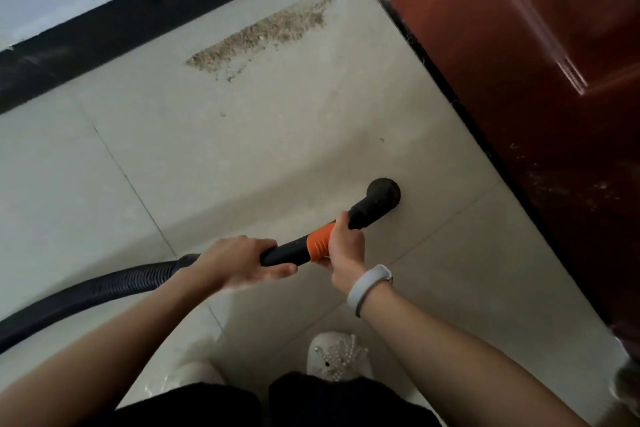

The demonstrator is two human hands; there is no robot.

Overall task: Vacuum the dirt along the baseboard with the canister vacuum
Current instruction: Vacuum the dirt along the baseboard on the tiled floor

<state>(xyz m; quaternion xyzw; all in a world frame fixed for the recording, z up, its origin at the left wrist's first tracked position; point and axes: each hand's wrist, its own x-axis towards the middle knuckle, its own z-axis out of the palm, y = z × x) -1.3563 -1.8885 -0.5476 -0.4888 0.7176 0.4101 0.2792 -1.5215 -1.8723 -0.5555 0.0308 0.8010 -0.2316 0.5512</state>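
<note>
Bringing the vacuum nozzle toward the dirt by the baseboard.
Left hand (239,262) wraps the hose (86,291) end; right hand (343,246) grips the orange collar (320,241). The nozzle (382,196) hovers well short of the dirt (263,33) lying beside the baseboard (138,10); next, reach forward.

Open tile floor (214,156) lay between the nozzle (382,198) and the dirt (263,33); nothing stood on it. Baseboard (104,28) bounded the far side, just beyond the dirt. Door (519,80) closed off the right, near the nozzle. Hose (86,295) crossed the lower left.
</note>
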